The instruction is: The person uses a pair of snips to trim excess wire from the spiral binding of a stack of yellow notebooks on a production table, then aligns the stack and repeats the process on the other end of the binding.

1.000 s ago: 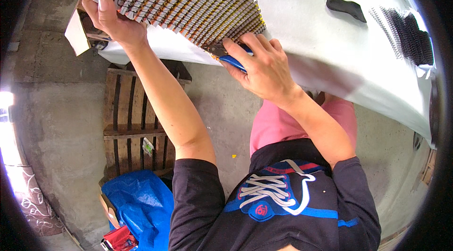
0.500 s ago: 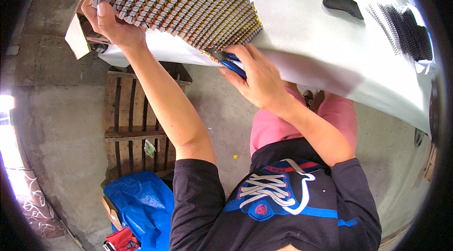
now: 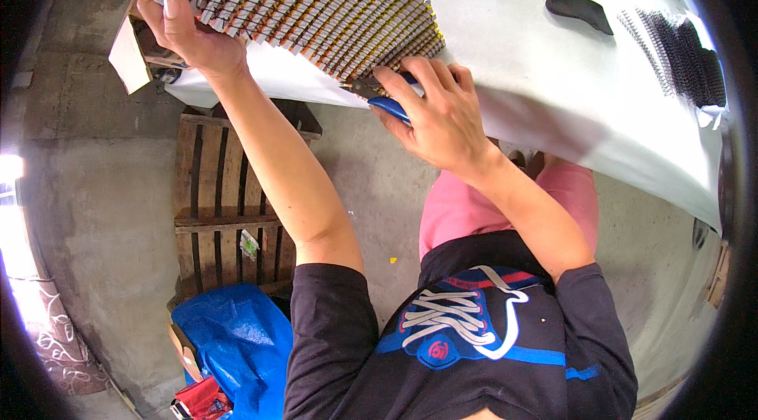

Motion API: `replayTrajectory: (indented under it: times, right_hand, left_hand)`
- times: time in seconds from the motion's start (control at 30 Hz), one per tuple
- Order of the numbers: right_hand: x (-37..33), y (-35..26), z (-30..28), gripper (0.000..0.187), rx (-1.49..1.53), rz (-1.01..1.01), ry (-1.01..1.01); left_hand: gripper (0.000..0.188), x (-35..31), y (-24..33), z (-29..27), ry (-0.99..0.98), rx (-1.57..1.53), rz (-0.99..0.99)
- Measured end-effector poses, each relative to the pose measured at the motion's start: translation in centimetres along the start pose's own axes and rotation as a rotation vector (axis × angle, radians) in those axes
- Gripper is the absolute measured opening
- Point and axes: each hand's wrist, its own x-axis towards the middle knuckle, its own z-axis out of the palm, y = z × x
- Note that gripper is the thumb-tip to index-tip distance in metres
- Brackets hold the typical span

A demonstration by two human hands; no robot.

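A large panel of many rows of small grey folded pieces [image 3: 316, 9], with yellow and orange showing between them, slants across the upper middle. My left hand [image 3: 193, 35] holds its lower left edge, thumb on the front face and fingers mostly behind. At the panel's lower right edge my right hand [image 3: 434, 108] is closed round blue-handled pliers [image 3: 388, 109]. Their dark jaws are at the edge of the panel; what they bite, if anything, is too small to tell.
The panel is over a table with a white cover [image 3: 505, 33]. A black oblong piece [image 3: 579, 13] and a stack of black mesh-like material [image 3: 683, 57] lie to the right. A cardboard box [image 3: 130, 57] stands at left; below are a wooden pallet [image 3: 229, 223] and a blue plastic sheet [image 3: 237, 341].
My right hand has shifted slightly right, its fingers now spread more over the plier handles. The panel's lower right corner has moved slightly right too. My left hand keeps its hold.
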Motion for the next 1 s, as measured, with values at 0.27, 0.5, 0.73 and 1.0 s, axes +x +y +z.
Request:
replayTrajectory:
  times: [0.27,0.5,0.73,1.0]
  right_hand:
    - [2.1,-0.3,-2.5,0.029,1.076,0.826,-0.726]
    - [-1.1,0.7,-0.8,0.042,0.066,0.058,-0.006]
    - [-0.6,0.8,-0.4,0.043,-0.009,0.001,0.002]
    - [-0.2,0.9,-0.6,0.026,0.481,0.275,-0.231]
  left_hand:
    - [0.042,0.0,-0.2,-0.9,0.023,-0.013,-0.011]
    - [0.043,0.1,-0.2,-1.0,0.038,-0.03,-0.038]
    - [0.042,0.0,-0.2,-0.9,0.041,-0.055,-0.059]
    - [0.04,0.4,-0.5,-1.1,0.0,-0.051,-0.027]
